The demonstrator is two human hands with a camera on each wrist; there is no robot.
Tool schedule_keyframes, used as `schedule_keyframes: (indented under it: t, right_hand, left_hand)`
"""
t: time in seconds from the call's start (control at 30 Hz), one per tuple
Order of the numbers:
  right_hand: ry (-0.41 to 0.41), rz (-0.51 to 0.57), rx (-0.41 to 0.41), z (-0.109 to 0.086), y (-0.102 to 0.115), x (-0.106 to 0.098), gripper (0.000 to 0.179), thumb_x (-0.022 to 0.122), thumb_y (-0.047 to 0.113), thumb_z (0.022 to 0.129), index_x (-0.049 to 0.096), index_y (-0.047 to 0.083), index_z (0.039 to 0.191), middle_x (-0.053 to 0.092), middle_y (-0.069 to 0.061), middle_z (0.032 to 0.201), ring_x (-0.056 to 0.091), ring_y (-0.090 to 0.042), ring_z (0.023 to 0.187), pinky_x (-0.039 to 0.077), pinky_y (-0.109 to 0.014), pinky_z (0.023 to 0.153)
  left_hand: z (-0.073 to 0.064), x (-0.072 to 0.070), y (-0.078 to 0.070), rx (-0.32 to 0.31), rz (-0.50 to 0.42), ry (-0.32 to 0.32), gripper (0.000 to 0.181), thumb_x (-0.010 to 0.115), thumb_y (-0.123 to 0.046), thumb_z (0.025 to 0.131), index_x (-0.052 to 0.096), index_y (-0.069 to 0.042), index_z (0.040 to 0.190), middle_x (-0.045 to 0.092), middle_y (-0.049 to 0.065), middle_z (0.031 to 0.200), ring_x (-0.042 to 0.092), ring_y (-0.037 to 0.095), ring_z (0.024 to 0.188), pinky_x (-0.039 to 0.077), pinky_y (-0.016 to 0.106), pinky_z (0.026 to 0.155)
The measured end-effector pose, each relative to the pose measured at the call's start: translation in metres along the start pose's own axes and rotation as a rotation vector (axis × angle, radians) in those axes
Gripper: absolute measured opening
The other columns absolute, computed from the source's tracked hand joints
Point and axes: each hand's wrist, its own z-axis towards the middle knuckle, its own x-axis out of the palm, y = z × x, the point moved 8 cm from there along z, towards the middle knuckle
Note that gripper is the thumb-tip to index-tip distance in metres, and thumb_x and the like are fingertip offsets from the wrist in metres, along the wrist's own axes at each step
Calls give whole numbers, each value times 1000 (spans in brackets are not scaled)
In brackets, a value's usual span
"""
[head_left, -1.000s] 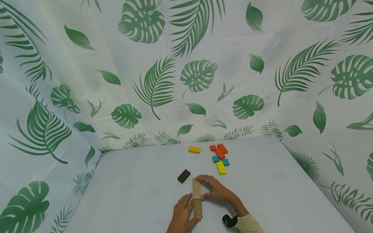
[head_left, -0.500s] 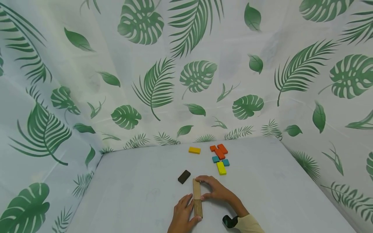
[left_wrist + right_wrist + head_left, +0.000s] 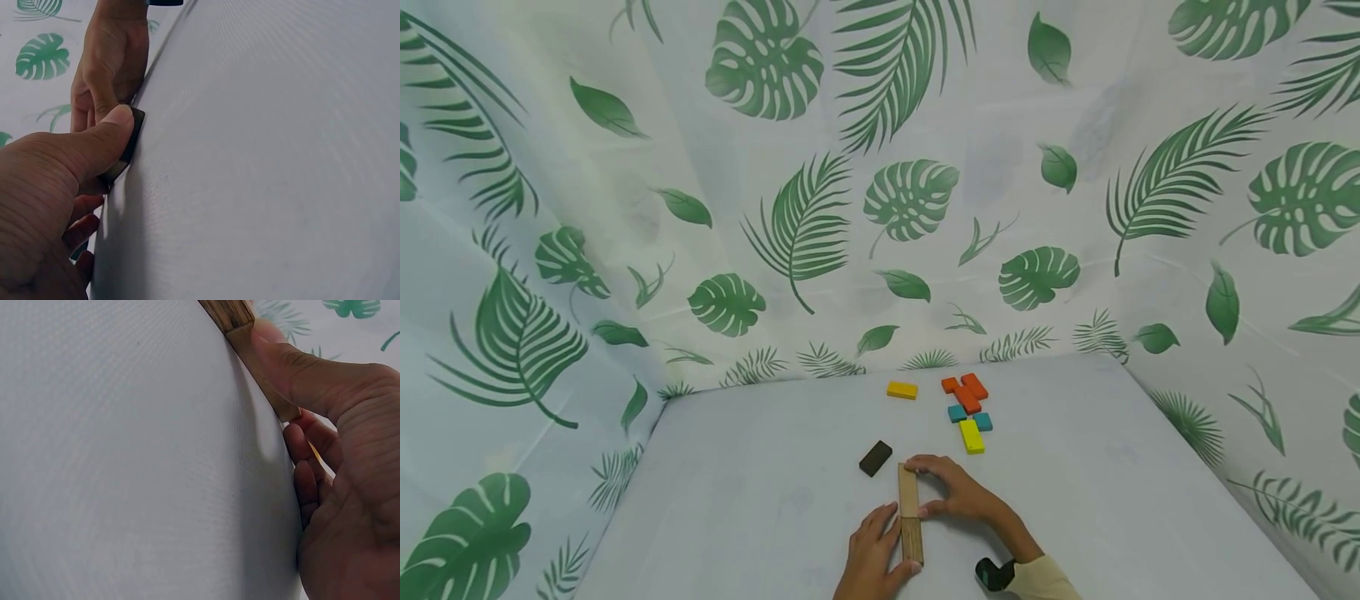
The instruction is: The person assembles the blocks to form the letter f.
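Two wooden blocks lie end to end on the table in the head view: a light wood block (image 3: 908,492) at the far end and a browner, grained block (image 3: 912,540) nearer the person. The left hand (image 3: 871,554) grips the browner block, thumb at its near end and fingers along its left side. On the light block, the right hand (image 3: 958,492) has its fingers at the far end and its thumb on the right side, close to the joint. The right wrist view shows that thumb on the light block (image 3: 265,375). A dark brown block (image 3: 876,458) lies just beyond, to the left.
Farther back lie an orange-yellow block (image 3: 902,390), several red-orange blocks (image 3: 967,399), two teal blocks (image 3: 957,413) and a bright yellow block (image 3: 972,437). Leaf-printed fabric walls (image 3: 925,275) border the white table (image 3: 737,483) at the back and sides.
The hands keep their grip on the two wooden blocks, which stay end to end. Only a slight downward shift of the whole head view is visible.
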Motion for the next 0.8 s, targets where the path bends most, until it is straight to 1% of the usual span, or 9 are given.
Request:
schedule_keyframes:
  t: [0.07, 0.27, 0.43, 0.57, 0.8]
  right_hand:
    - [0, 0, 0, -1, 0, 0, 70, 77, 37, 82, 50, 12, 141, 52, -7, 144, 46, -33, 131, 33, -58, 108]
    - [2, -16, -12, -2, 2, 0, 69, 76, 37, 83, 49, 12, 142, 51, -9, 146, 45, -34, 132, 33, -58, 107]
    - [4, -10, -19, -1, 3, -2, 70, 76, 36, 83, 48, 10, 142, 50, -10, 147, 44, -35, 133, 32, -60, 108]
    - [8, -5, -19, 0, 2, -1, 71, 76, 36, 83, 48, 10, 143, 49, -10, 147, 44, -35, 133, 32, -60, 108]
    - [-2, -23, -50, 0, 2, 0, 70, 75, 37, 84, 48, 10, 143, 50, -11, 147, 45, -34, 133, 34, -58, 106]
  left_hand:
    - [-1, 0, 0, -1, 3, 4, 70, 57, -54, 92, 59, 6, 129, 51, 15, 141, 48, 35, 127, 45, 55, 91]
    - [-1, -1, -1, 3, -2, -9, 70, 58, -54, 92, 59, 7, 128, 50, 15, 141, 47, 35, 127, 44, 55, 93]
    - [-2, -1, 1, -16, -22, -11, 70, 59, -53, 91, 59, 6, 129, 49, 14, 143, 45, 34, 129, 42, 56, 96]
    - [-2, -1, 1, -8, -24, -23, 70, 59, -52, 91, 59, 6, 129, 49, 15, 143, 45, 34, 130, 42, 56, 96]
    - [-2, -3, 0, 0, -34, -40, 70, 61, -52, 90, 59, 7, 129, 49, 16, 142, 47, 35, 129, 42, 57, 95]
